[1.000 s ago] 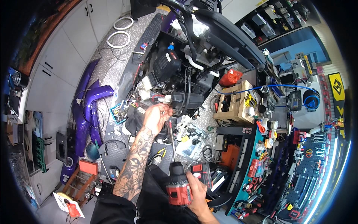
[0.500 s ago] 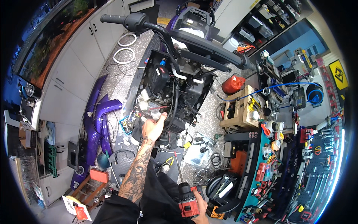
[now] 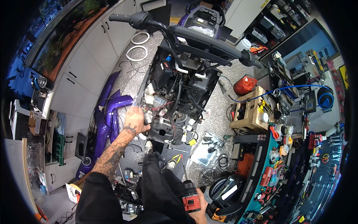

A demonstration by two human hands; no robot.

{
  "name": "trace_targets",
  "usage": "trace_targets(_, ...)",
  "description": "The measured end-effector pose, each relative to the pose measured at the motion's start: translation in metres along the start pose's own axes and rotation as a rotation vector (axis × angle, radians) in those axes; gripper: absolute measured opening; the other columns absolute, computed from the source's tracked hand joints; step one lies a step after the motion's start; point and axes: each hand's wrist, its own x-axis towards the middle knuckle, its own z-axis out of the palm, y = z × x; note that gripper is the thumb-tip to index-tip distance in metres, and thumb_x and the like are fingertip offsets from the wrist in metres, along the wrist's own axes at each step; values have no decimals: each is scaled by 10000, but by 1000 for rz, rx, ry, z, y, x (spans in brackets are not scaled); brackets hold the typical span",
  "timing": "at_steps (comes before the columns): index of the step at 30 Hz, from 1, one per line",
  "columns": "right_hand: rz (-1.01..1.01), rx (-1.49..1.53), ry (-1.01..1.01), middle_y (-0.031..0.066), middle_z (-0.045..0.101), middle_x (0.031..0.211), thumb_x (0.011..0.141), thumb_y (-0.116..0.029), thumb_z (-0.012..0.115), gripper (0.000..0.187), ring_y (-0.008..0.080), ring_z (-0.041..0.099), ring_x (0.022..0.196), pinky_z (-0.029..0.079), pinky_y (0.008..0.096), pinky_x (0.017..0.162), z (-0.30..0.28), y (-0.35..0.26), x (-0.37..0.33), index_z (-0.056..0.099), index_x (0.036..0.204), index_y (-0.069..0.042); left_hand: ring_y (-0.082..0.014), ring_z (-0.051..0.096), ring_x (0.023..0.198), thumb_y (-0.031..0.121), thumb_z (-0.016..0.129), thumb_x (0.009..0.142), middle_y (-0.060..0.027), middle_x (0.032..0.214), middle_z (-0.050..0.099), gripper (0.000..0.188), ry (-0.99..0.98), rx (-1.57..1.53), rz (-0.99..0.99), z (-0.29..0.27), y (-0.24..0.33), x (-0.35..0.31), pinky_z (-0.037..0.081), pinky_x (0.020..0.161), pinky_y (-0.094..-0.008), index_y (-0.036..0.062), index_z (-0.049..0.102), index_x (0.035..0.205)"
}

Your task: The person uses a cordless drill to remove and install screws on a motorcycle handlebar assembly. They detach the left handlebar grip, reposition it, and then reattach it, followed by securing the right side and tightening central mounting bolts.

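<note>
My right hand (image 3: 202, 207) grips a red and black cordless drill (image 3: 191, 199) low in the picture, with a long thin bit pointing away from me. My tattooed left arm reaches to the left side of a stripped vehicle body (image 3: 175, 95), its wiring and engine bay exposed. There my left hand (image 3: 134, 120) is bent around a small greyish part that I cannot make out, its fingertips partly hidden. Beside that hand a black plastic housing (image 3: 164, 130) with a round hole lies at the near end of the body. Above it all spans a black handlebar (image 3: 209, 42).
Purple body panels (image 3: 112, 112) lie on the floor at left. Yellow-handled pliers (image 3: 176, 159) lie near my foot. A wooden stand (image 3: 248, 115) and a red bag (image 3: 245, 85) stand at right, beside a tool-covered teal bench (image 3: 257, 179). White cabinets (image 3: 84, 63) line the left.
My left hand has moved left and back toward me from the engine bay, and the black housing now shows. The view has shifted, so the scene sits further right. The drill stays in my right hand.
</note>
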Motion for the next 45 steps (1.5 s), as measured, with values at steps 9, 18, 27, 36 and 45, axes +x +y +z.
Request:
trace_targets(9, -8, 46, 13, 139, 751, 874, 725, -44, 862, 735, 246, 756, 781, 579, 339, 756, 14, -5, 36, 548, 1387, 14, -394, 590, 1079, 501, 903, 664, -207, 1093, 613, 836, -14, -174, -264, 65, 37, 12, 476, 939, -471, -35, 552, 1201)
trace_targets(18, -199, 96, 133, 127, 763, 1017, 789, -30, 835, 744, 198, 750, 885, 575, 317, 844, 73, -70, 139, 496, 1446, 56, -408, 697, 891, 208, 649, 978, -226, 917, 713, 205, 107, -1039, -178, 20, 67, 42, 541, 807, -488, 17, 726, 982)
trace_targets(27, -179, 65, 252, 133, 754, 957, 768, -22, 825, 794, 244, 750, 830, 583, 345, 795, 138, -70, 196, 462, 1473, 23, -60, 565, 647, 202, 660, 1031, 44, 798, 699, 234, -4, -1613, -486, 39, 78, 93, 435, 600, -226, 1, 770, 1075)
trace_targets(36, -114, 131, 305, 156, 750, 1123, 804, -39, 832, 752, 230, 749, 941, 577, 340, 882, 174, -49, 192, 477, 1463, 36, -25, 551, 659, 157, 719, 987, 22, 861, 717, 210, -372, -1747, -613, 1, 59, 113, 419, 588, -197, -5, 759, 1116)
trace_targets(45, -225, 10, 381, 238, 730, 1170, 759, -124, 872, 743, 320, 754, 1011, 585, 397, 918, 186, -42, 199, 539, 1384, 99, -5, 451, 630, 112, 707, 984, 55, 885, 651, 243, -541, -2143, -796, 7, 55, 116, 363, 547, -192, -33, 697, 1180)
